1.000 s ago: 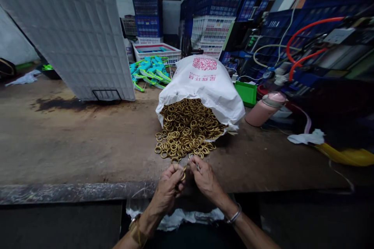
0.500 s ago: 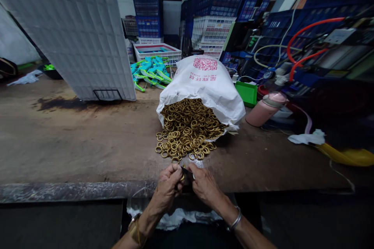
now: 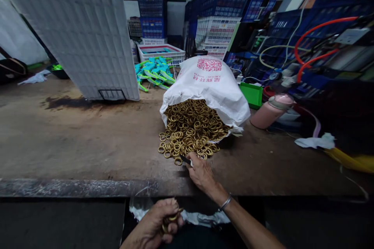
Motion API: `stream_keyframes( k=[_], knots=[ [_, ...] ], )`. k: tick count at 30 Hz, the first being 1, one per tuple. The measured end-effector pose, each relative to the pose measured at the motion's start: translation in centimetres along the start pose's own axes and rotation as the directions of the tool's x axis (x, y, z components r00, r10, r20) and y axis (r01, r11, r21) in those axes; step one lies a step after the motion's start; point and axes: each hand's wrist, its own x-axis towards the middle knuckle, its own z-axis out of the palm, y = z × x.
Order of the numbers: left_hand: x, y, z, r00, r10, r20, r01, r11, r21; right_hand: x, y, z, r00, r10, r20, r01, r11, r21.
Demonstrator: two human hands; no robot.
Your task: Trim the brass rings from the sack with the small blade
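- Brass rings (image 3: 191,128) spill out of a white sack (image 3: 209,85) lying on its side on the workbench (image 3: 73,144), mouth facing the person; a loose fan of rings lies on the bench just in front of the mouth.
- Right hand (image 3: 200,171) reaches over the bench edge to the near fringe of the ring pile, fingers pinched on a small dark blade-like tool (image 3: 185,159); tool tip touches or sits just beside the nearest rings, cannot tell which.
- Left hand (image 3: 159,221) sits low, below the bench edge, near the person's lap, fingers curled closed around a few brass rings; some ring edges show between the fingers.
- Bracelet on right wrist, watch-type band barely seen at left wrist.
- White crumpled plastic (image 3: 187,216) lies under the bench edge between the two forearms.
- Big white grid panel (image 3: 84,27) leans on the bench at the left rear, well apart from the sack.
- Turquoise and green plastic parts (image 3: 154,74) piled behind the sack, next to a white crate (image 3: 162,52).
- Green small box (image 3: 251,94) and pink bottle (image 3: 270,111) on its side sit just right of the sack.
- Blue and white crates stacked at the back; red hoses (image 3: 318,42) and machine parts at the right.
- White rag (image 3: 315,142) and yellow item (image 3: 350,159) at far right of the bench.
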Motion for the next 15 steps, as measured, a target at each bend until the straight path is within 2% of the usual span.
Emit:
stream_keyframes(
  k=[1, 3, 5, 9, 15],
  knots=[
    [0.2, -0.5, -0.7, 0.995, -0.038, -0.088, 0.033, 0.998, -0.05, 0.2, -0.4, 0.2, 1.0, -0.014, -0.008, 0.014, 1.0, 0.009],
    [0.6, -1.3, -1.6, 0.966, -0.072, -0.247, 0.026, 0.982, -0.185, 0.4, -1.1, 0.5, 0.998, -0.053, -0.013, 0.053, 0.999, 0.005],
    [1.0, -1.6, -2.0, 0.936, -0.128, -0.328, 0.013, 0.944, -0.331, 0.6, -1.5, 0.8, 0.997, -0.082, -0.013, 0.082, 0.996, -0.026],
    [1.6, -1.3, -1.3, 0.893, -0.222, -0.391, 0.002, 0.871, -0.49, 0.8, -1.5, 1.3, 0.997, -0.083, -0.011, 0.082, 0.994, -0.078],
    [1.6, -1.6, -0.9, 0.906, -0.075, -0.417, -0.128, 0.889, -0.439, 0.5, -0.9, 1.2, 0.997, -0.073, -0.033, 0.073, 0.997, 0.027]
  ],
)
